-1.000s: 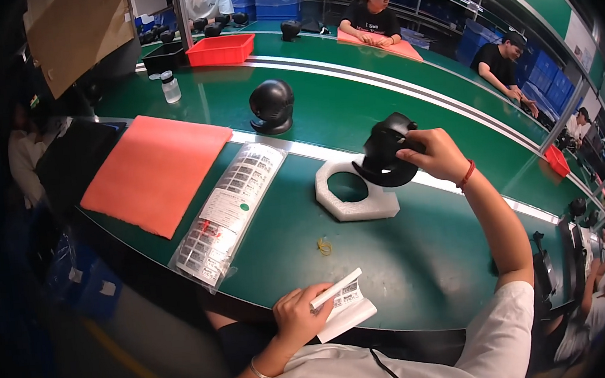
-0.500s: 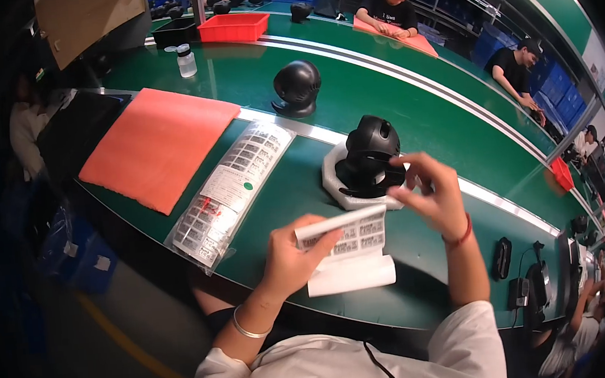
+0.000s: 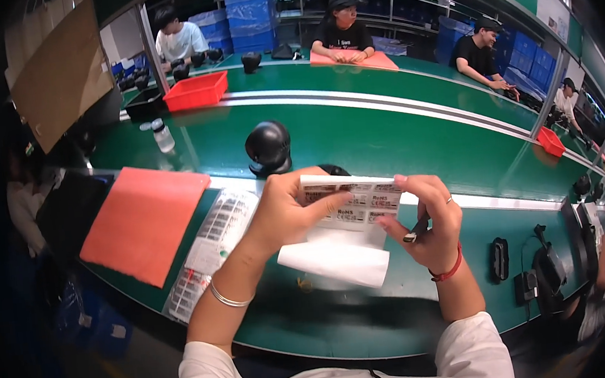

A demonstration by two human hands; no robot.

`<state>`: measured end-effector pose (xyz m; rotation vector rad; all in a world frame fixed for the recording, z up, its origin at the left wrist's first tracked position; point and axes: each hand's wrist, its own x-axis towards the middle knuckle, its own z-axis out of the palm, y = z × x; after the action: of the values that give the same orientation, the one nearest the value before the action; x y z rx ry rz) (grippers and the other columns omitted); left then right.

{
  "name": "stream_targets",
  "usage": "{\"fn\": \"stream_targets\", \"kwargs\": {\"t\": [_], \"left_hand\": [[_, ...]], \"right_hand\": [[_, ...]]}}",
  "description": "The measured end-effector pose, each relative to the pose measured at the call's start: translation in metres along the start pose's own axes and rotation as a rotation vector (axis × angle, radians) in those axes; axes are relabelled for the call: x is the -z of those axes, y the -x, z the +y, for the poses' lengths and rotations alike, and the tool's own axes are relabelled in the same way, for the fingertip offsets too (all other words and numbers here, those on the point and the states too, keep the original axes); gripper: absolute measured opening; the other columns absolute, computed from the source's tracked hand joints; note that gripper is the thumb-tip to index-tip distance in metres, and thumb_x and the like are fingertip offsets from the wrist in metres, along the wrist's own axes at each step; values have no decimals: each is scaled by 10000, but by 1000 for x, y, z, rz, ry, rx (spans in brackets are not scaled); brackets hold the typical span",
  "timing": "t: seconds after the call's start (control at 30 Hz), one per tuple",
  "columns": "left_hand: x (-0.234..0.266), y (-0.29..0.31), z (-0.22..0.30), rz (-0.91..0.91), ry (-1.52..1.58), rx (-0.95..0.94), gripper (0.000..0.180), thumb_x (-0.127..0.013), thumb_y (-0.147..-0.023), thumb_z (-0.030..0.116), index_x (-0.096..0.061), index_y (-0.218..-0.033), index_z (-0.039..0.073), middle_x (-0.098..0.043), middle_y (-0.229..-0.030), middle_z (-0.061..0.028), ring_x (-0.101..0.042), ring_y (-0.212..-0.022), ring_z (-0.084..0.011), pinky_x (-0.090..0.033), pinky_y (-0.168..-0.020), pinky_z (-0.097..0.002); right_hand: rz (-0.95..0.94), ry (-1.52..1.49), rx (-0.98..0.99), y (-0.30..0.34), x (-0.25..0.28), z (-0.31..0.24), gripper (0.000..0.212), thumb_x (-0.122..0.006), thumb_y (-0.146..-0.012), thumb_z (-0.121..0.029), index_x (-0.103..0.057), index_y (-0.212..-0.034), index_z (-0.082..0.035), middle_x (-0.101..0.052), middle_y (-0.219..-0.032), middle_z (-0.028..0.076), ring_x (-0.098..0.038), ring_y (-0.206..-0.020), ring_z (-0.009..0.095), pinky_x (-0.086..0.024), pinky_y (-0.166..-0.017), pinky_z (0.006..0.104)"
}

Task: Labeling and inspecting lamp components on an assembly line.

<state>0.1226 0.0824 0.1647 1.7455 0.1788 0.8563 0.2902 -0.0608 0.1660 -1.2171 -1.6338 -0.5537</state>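
My left hand [image 3: 286,212] grips a sheet of printed labels [image 3: 351,215] by its left side, thumb across the front. The sheet's lower part curls into a white roll [image 3: 338,263]. At the sheet's right edge my right hand [image 3: 431,224] has its index finger by the top corner and its thumb against the front. A small dark object with a pale tip [image 3: 413,236] is tucked in that hand; its kind is unclear. Behind the sheet only a bit of a black device [image 3: 333,170] shows. Another rounded black device [image 3: 269,147] stands beyond my left hand.
To the left lie an orange foam sheet [image 3: 144,224] and bagged label sheets [image 3: 216,232]. A bottle [image 3: 163,136] and a red bin [image 3: 197,90] stand farther back. Black adapters with cables [image 3: 527,286] lie at right. Several people sit across the green bench [image 3: 353,112].
My right hand has come from beside the black device to the label sheet's right edge. The sheet is raised and now hides most of that device. The head view has shifted.
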Motion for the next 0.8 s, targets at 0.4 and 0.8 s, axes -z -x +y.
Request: {"fn": "stream_targets", "kwargs": {"t": [0.4, 0.8], "left_hand": [[2, -6, -13, -43, -158, -54, 275, -787, -761, 234, -718, -873, -8, -618, -579, -1, -512, -540, -22, -411, -467, -208], [19, -8, -1, -49, 83, 5, 252, -691, -802, -7, -627, -1046, -9, -679, -914, -56, -652, -864, -118, -520, -790, -236]], "right_hand": [[-139, -209, -159, -5, -8, 8, 380, -824, -643, -77, -663, -983, -30, -672, -823, 93, -630, -648, 175, -485, -557, 249], [-53, -233, -154, -2, -11, 20, 317, -807, -662, -76, -688, -952, -29, -690, -812, 80, -551, -545, 88, -379, -455, 209]]}}
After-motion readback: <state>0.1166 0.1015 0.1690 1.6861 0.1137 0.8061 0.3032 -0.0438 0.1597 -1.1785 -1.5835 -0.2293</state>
